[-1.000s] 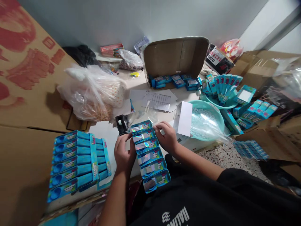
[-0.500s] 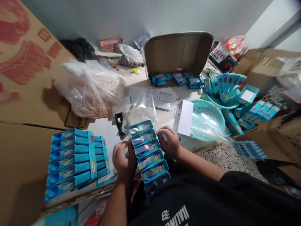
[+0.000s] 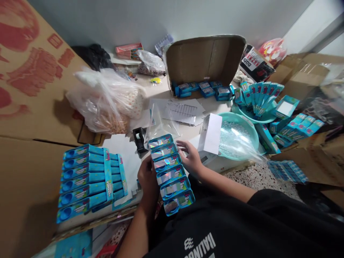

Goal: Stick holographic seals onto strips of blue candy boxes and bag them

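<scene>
A row of several small blue boxes (image 3: 168, 174), with shiny clear film over their fronts, stands out in front of my body. My left hand (image 3: 147, 176) is closed around the row's left edge, its fingers partly hidden behind the boxes. At the upper right edge, my right hand (image 3: 189, 156) has its fingers apart, close beside the boxes. A clear plastic bag (image 3: 161, 123) lies just beyond the row. To the left, another set of blue boxes (image 3: 86, 179) rests on the table, crossed by blue strips. A black tape dispenser (image 3: 139, 140) is near my left hand.
Plastic bags (image 3: 107, 100) sit at the back left, beside a large carton (image 3: 34, 89). An open cardboard box (image 3: 204, 59) holds blue packs. A turquoise basin (image 3: 238, 138) and a white box (image 3: 212, 134) are on the right.
My left hand has shifted right and further behind the boxes. My right hand has loosened, its fingers spreading at the edge. The row has turned slightly and its lowest box shows more.
</scene>
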Motion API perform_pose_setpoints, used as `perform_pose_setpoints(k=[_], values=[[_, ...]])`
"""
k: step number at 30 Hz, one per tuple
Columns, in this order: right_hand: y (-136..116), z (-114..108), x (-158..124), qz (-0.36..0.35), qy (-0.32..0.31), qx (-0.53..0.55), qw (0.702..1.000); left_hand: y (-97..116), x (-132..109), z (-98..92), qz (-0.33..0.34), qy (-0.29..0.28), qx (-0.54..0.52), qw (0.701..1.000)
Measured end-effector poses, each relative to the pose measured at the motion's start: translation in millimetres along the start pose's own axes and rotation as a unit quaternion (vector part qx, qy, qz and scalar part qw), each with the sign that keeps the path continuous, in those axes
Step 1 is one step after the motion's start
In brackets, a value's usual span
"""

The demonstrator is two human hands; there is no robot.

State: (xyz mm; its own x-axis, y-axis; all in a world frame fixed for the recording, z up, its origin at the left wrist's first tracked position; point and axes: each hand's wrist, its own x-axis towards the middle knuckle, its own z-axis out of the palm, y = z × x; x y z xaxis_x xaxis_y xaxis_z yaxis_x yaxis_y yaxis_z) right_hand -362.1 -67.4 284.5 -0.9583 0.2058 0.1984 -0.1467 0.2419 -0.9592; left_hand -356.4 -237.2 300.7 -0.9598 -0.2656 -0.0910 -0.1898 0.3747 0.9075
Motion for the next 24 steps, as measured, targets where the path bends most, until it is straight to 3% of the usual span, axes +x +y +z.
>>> perform_pose_setpoints(k=[3,6,11,15,19,24], values=[[2,2,-5,0.031,0.022,0.014,0.999,-5,-6,1.5,-0.012,0.016,-0.015,1.000],[2,-2,-9,-0.024,0.033,-0.047,0.998,-10,-14,-2.7,-0.016,0.013,0.006,1.000],[-7,-15,-17,-0.065,0.001,-0.126,0.990,-13,-31,-16.0,-0.016,-0.026,0.079,0.996],[-19,-22,-25,-0.074,-0.022,-0.145,0.986,-11,-42,-23.5,0.003,-0.021,0.111,0.994],[-24,-26,-21,-0.065,-0.057,-0.172,0.981,-1,-35,-25.5,0.008,-0.045,0.092,0.995],[-28,-25,9,-0.062,-0.073,-0.214,0.972,14,-11,-19.9,0.008,-0.057,0.059,0.997]])
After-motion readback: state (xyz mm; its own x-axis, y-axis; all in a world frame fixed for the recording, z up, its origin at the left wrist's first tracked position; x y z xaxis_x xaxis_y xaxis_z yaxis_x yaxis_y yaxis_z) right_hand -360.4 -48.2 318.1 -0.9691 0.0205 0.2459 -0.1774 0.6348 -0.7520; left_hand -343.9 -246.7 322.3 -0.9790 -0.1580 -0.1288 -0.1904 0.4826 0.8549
